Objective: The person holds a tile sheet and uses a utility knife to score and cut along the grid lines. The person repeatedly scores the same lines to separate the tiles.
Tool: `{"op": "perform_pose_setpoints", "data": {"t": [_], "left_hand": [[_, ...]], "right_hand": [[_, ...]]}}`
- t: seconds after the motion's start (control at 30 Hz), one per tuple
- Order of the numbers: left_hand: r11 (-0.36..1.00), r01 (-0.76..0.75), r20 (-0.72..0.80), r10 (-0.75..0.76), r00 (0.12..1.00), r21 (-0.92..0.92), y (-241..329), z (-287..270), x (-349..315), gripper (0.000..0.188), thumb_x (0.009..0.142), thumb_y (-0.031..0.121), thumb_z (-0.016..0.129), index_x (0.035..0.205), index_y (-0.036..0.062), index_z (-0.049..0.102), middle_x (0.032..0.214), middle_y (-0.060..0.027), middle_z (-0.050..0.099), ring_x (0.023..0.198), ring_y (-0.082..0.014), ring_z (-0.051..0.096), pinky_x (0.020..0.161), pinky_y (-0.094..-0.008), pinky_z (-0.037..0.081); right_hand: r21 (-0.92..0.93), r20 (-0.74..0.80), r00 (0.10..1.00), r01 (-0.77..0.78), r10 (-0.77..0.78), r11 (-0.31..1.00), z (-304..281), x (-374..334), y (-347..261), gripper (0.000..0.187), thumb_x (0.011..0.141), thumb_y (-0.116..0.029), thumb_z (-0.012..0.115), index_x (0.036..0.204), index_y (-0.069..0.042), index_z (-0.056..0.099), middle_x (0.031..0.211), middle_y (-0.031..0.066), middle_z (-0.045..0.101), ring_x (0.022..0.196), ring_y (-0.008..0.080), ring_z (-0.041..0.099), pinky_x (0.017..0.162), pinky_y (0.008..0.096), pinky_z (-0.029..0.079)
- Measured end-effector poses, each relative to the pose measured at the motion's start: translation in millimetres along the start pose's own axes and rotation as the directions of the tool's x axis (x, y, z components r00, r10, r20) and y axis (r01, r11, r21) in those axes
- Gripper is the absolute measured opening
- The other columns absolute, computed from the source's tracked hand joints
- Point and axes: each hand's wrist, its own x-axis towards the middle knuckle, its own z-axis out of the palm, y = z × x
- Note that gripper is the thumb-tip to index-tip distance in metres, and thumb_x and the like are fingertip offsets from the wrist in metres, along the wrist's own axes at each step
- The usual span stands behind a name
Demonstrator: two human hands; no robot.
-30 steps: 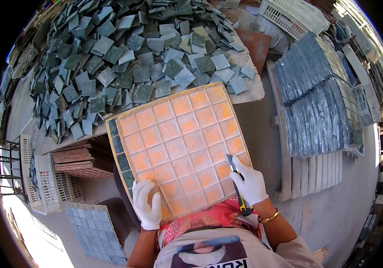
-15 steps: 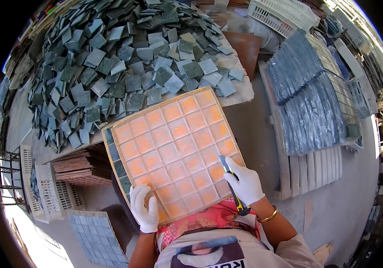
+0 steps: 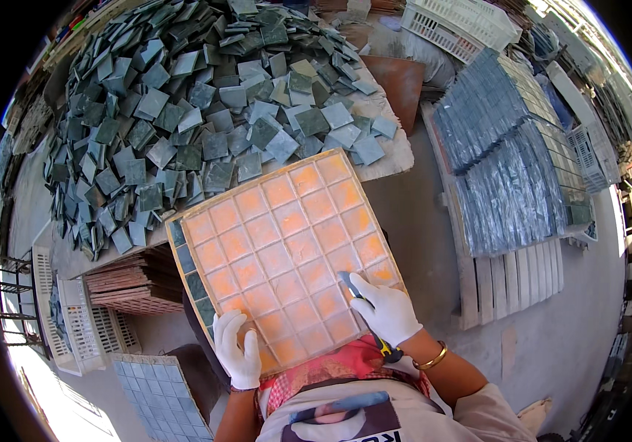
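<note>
A square board with a raised grid of orange, whitish-filmed cells lies tilted across my lap, its far edge by the tile heap. Dark green tiles show in a strip along its left side. My left hand, in a white glove, grips the board's near-left corner, fingers curled over the edge. In my right hand, also gloved, is a black-and-yellow utility knife. Its front end rests at the right part of the grid, and the glove hides its middle.
Loose green stone tiles are heaped on the table ahead. Shrink-wrapped tile stacks stand on a pallet at right. Reddish grid boards are piled under the table, beside white crates. A tiled sheet leans at lower left.
My right hand with the knife has moved left and slightly down, further over the grid. The board has shifted slightly; my left hand keeps its grip on the corner.
</note>
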Motion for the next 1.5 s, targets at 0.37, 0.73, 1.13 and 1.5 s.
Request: {"op": "perform_pose_setpoints", "data": {"t": [0.37,0.73,1.13,1.5], "left_hand": [[1.0,0.011,0.017,-0.01,1.0,-0.012,-0.6,-1.1,-2.3,0.026,0.074,0.0,0.056,0.099,-0.0012,0.062,0.105,-0.0155,0.062,0.105,-0.0319,0.057,0.109,-0.0456,0.031],[0.929,-0.15,0.022,0.152,0.988,0.337,31.7,-0.2,12.0,0.025,0.073,0.002,0.064,0.098,0.0031,0.063,0.097,-0.0121,0.062,0.097,-0.0324,0.058,0.103,-0.0444,0.037],[0.812,-0.576,0.453,0.482,0.75,0.09,103.2,126.1,77.5,0.021,0.073,0.019,0.068,0.089,0.01,0.059,0.083,-0.0055,0.055,0.079,-0.0257,0.055,0.072,-0.039,0.043],[0.456,-0.89,0.586,0.725,0.363,-0.012,96.6,135.5,102.7,0.009,0.073,0.014,0.058,0.08,0.0098,0.054,0.072,-0.0045,0.047,0.072,-0.0229,0.055,0.057,-0.0354,0.044]], "right_hand": [[-0.093,0.035,0.995,-0.089,0.093,0.992,-16.8,6.4,15.2,0.041,0.09,-0.027,0.057,0.129,-0.015,0.051,0.073,0.016,0.062,0.063,0.0338,0.062,0.055,0.0449,0.048],[0.045,-0.031,0.996,-0.086,0.087,0.995,-60.9,-2.5,27.3,0.05,0.086,-0.023,0.064,0.133,-0.013,0.051,0.087,0.0187,0.065,0.078,0.0349,0.064,0.069,0.041,0.051],[0.141,-0.246,0.96,-0.104,0.136,0.985,-71.7,-28.3,47.0,0.053,0.082,-0.018,0.07,0.131,-0.007,0.053,0.085,0.0195,0.064,0.076,0.0334,0.065,0.069,0.0373,0.051],[0.002,-0.125,0.992,-0.033,0.033,0.999,-54.6,-13.7,59.4,0.049,0.089,-0.029,0.06,0.134,-0.014,0.048,0.08,0.0146,0.063,0.069,0.0324,0.063,0.062,0.0415,0.051]]}}
